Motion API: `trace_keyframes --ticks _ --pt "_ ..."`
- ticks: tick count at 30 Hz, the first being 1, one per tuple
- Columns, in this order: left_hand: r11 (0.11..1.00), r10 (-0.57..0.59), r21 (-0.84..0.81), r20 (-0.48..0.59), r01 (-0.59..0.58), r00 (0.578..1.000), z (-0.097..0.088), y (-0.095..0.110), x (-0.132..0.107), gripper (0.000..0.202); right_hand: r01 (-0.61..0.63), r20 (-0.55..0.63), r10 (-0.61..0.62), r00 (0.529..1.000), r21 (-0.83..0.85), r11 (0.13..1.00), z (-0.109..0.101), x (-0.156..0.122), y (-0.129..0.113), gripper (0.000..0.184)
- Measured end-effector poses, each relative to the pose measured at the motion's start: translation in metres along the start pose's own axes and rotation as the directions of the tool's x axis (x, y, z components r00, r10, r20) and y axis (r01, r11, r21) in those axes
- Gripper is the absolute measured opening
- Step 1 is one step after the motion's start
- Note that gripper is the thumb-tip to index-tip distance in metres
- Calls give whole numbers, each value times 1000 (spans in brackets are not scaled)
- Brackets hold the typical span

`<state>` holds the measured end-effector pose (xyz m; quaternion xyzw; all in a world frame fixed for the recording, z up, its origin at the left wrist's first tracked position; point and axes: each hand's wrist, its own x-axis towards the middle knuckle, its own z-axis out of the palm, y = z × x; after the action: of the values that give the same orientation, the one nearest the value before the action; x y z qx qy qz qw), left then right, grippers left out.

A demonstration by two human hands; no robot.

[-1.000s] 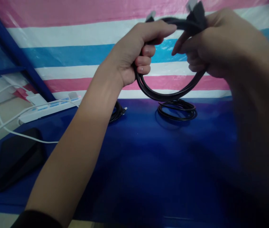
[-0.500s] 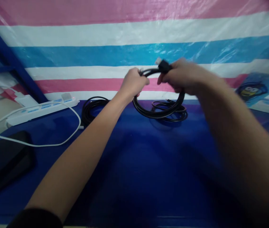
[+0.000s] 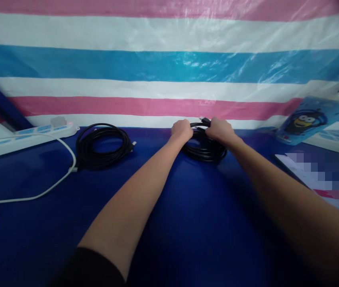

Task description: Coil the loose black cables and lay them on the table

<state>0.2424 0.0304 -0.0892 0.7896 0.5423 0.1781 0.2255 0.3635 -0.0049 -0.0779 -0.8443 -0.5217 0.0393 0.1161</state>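
Note:
A coiled black cable [image 3: 203, 153] lies at the back of the blue table, apparently stacked on another coil. My left hand [image 3: 182, 130] is closed around its left side. On the opposite side my right hand [image 3: 220, 129] grips the coil close to a black connector [image 3: 205, 120] that sticks up between the hands. The undersides of my fingers are hidden. To the left rests a second bundle of coiled black cable [image 3: 102, 161], apart from both hands, its plug [image 3: 132, 146] pointing right.
At the left a white power strip [image 3: 32, 135] lies along the table's back, with a white cable [image 3: 52, 187] looping forward. A blue pouch with a cartoon figure [image 3: 303, 121] leans at the right. Behind everything hangs a striped plastic sheet [image 3: 157, 65].
Both hands have lowered the held cable coil from the air onto the table, over the coil lying there. The view has turned right, bringing more of the right side into sight.

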Motion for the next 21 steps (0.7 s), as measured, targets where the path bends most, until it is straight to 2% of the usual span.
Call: trace_keyframes --ticks 2,4,7,9,13,16,21 --pt "999 39 3 -68 -39 997 10 -7 1 40 41 -77 -44 996 -43 998 9 -2 1 44" --pt "996 89 -19 -84 -91 992 14 -12 3 41 96 -108 -103 989 -74 993 14 -5 3 45" --pt "977 191 -89 -19 -192 981 12 -20 6 40 212 -90 -223 971 -115 970 16 -6 6 41" --pt "949 284 -151 24 -278 958 9 -26 7 40 289 -53 -297 953 -125 949 17 -5 11 39" --pt "884 424 -229 22 -408 905 9 -35 5 40 342 -29 -346 938 -97 935 22 -4 21 42" --pt "870 436 -248 -16 -426 900 14 -39 4 41 303 -66 -309 949 -82 949 27 -6 21 47" --pt "896 302 -281 -176 -342 937 18 -45 -2 42 283 -91 -283 955 -17 959 25 -10 16 46"
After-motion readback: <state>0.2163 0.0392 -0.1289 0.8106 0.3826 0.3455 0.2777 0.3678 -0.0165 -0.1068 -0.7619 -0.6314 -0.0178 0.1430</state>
